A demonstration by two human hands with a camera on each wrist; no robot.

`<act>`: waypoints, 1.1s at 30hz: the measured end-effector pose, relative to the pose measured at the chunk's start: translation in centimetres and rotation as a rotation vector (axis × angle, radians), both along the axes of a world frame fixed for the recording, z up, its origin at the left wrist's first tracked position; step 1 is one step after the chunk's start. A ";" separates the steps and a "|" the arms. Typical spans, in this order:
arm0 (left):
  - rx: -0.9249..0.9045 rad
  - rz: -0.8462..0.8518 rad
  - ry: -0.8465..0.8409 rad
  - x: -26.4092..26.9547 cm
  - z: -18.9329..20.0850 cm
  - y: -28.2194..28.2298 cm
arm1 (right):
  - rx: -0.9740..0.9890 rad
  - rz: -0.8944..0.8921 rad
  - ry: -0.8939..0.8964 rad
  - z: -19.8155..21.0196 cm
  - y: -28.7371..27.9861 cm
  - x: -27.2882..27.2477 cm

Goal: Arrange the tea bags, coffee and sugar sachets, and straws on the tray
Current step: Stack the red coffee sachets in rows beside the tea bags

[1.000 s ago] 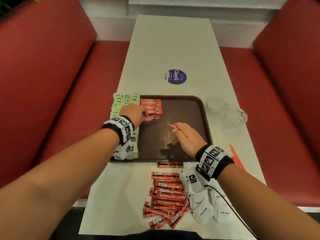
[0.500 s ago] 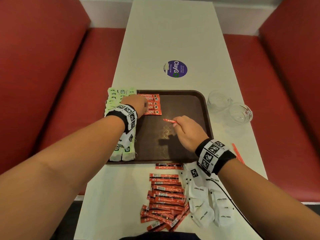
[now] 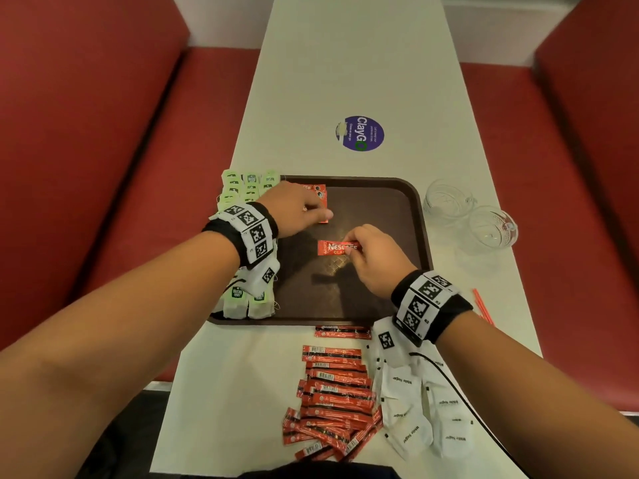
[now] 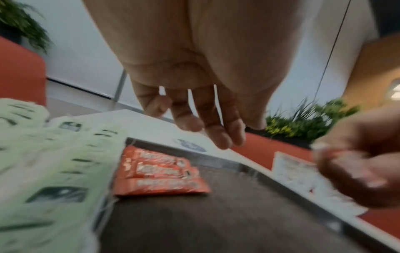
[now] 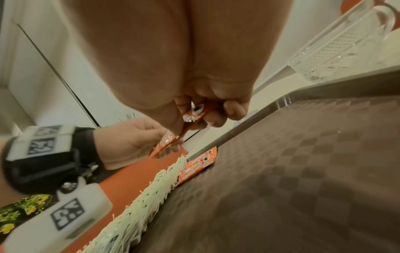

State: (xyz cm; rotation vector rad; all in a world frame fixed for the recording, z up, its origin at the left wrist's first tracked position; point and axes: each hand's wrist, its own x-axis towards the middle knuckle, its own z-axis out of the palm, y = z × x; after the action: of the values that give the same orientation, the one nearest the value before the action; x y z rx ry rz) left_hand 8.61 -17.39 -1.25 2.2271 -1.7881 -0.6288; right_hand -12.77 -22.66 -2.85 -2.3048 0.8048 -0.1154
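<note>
Red Nescafé coffee sachet (image 3: 337,247), pinched at its right end by thumb and fingers of the right hand (image 3: 371,259), held over the middle of the brown tray (image 3: 390,216), print facing up. Same sachet seen edge-on in the right wrist view (image 5: 192,113), fingers curled round it. Left hand (image 3: 294,210) over the far left part of the tray, above a short row of coffee sachets (image 4: 160,172) already lying flat there; fingers straight and relaxed in the left wrist view (image 4: 207,123), gripping nothing, not clear whether touching the row. Just left of that row, green tea bags (image 3: 247,183) in overlapping lines along the left edge of the tray, down to its near corner. On the white table (image 3: 345,63), near the front edge of the tray, a loose pile of red coffee sticks (image 3: 333,399), and beside it on the right white sugar sachets (image 3: 415,416). To the right of the tray, two clear glass cups (image 3: 470,216) side by side, and red straws (image 3: 482,305) nearer the table edge. Further away, a round purple sticker (image 3: 359,133). Red bench seats (image 3: 103,167) on both sides.
</note>
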 end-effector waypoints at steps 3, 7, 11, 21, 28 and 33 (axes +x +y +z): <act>0.021 -0.177 0.117 -1.4 0.9 1.2 | 0.020 -0.014 -0.026 0.4 0.2 0.2; 0.025 -0.175 0.047 -1.2 0.2 1.5 | 0.021 -0.041 -0.020 0.4 0.5 0.5; 0.107 0.036 -0.104 0.8 -0.9 1.6 | 0.025 -0.074 0.022 -0.6 0.7 -0.8; 0.300 0.206 -0.288 2.2 -3.4 0.6 | -0.095 0.490 0.430 -0.5 3.4 -3.6; 0.322 0.139 -0.265 0.7 -3.3 -0.5 | -0.220 0.644 0.595 0.3 5.4 -4.9; 0.353 0.144 -0.290 0.5 -2.7 -1.4 | -0.208 0.702 0.644 0.0 6.6 -5.9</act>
State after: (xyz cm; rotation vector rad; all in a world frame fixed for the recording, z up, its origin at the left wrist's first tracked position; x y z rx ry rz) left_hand 9.15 -18.80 -3.98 2.7806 -1.7279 -0.6629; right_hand -18.72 -16.06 -2.80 -2.7137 0.2207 0.9266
